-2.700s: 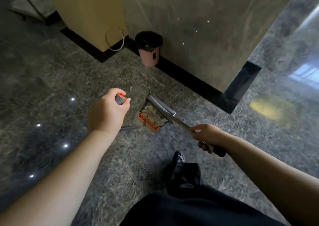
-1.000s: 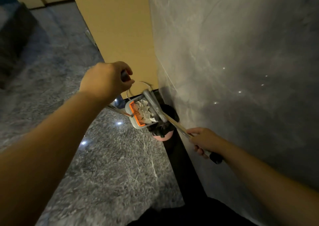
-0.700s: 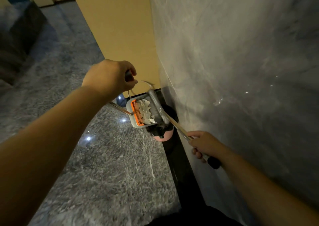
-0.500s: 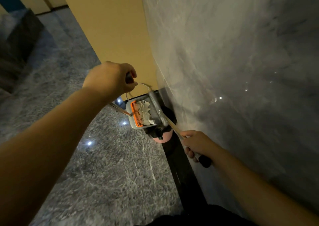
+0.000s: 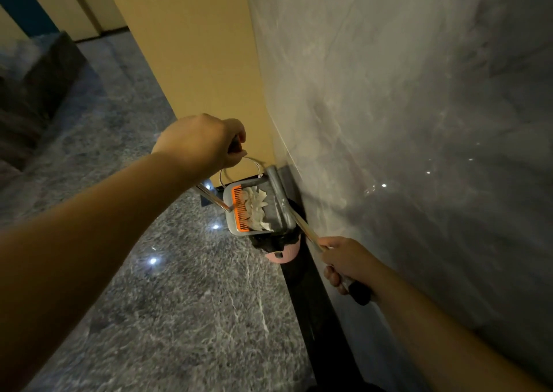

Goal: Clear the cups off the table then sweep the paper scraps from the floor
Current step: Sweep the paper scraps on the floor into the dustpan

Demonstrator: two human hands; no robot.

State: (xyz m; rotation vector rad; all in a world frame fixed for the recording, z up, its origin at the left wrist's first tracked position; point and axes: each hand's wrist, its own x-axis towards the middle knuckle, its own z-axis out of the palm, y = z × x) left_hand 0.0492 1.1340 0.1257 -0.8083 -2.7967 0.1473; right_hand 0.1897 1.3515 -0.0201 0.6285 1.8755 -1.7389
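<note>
Paper scraps, crumpled white, fill the grey dustpan; both grips clamp metal handles.

Place: an indoor hallway or lobby, home or commercial building unclear.
Floor: polished grey marble floor reflecting small ceiling lights.
Walls: large grey marble wall with black baseboard; beside it a yellow panel.
Fixtures: a small pink bin against the baseboard.

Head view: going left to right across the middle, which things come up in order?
left hand → dustpan's orange comb → paper scraps → broom head → right hand → grey marble wall
</note>
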